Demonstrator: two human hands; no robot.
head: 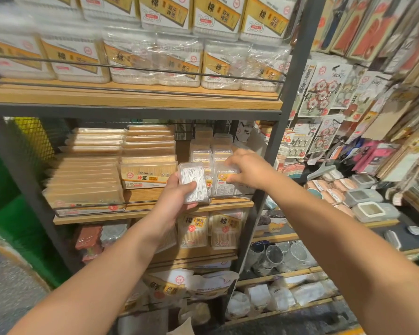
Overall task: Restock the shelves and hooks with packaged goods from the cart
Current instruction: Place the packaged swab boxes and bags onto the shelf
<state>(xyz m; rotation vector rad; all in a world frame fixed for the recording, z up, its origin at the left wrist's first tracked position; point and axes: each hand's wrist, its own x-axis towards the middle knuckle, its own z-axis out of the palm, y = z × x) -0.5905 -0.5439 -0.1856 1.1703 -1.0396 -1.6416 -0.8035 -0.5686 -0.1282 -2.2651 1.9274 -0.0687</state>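
Note:
My left hand (177, 194) grips a clear plastic box of white floss picks (194, 182) in front of the middle shelf (153, 210). My right hand (249, 169) holds another clear box with a yellow label (224, 182) that stands at the right end of that shelf, thumb below and fingers over its top. More clear boxes (209, 151) are stacked behind them. The cart is out of view.
Toothpick packs (148, 172) and flat stacks (87, 175) fill the left of the middle shelf behind a wire rail. Cotton swab boxes (179, 61) line the shelf above and sit below (208, 229). Hook packs (324, 93) hang at right above lidded containers (368, 204).

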